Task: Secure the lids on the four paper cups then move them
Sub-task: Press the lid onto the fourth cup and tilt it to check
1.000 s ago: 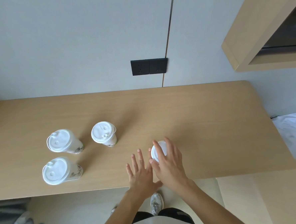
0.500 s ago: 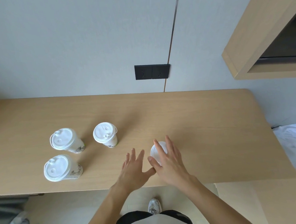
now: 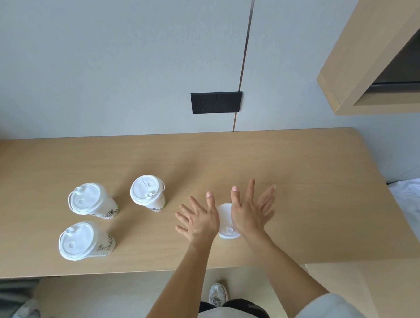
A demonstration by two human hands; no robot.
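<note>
On the table [image 3: 315, 177], near its front, a lidded cup [image 3: 225, 220] stands between the left hand [image 3: 198, 221] and right hand [image 3: 251, 211], both spread with straight fingers; three more cups [image 3: 147, 192] stand well left.

Fourth cup [image 3: 224, 219] partly behind both palms

I count four upright, white-lidded paper cups: rear cup [image 3: 87, 200], front cup [image 3: 77, 239], middle cup [image 3: 147, 192] left of left hand [image 3: 199, 219]; fourth cup [image 3: 225, 219] between it and right hand [image 3: 250, 213].
</note>
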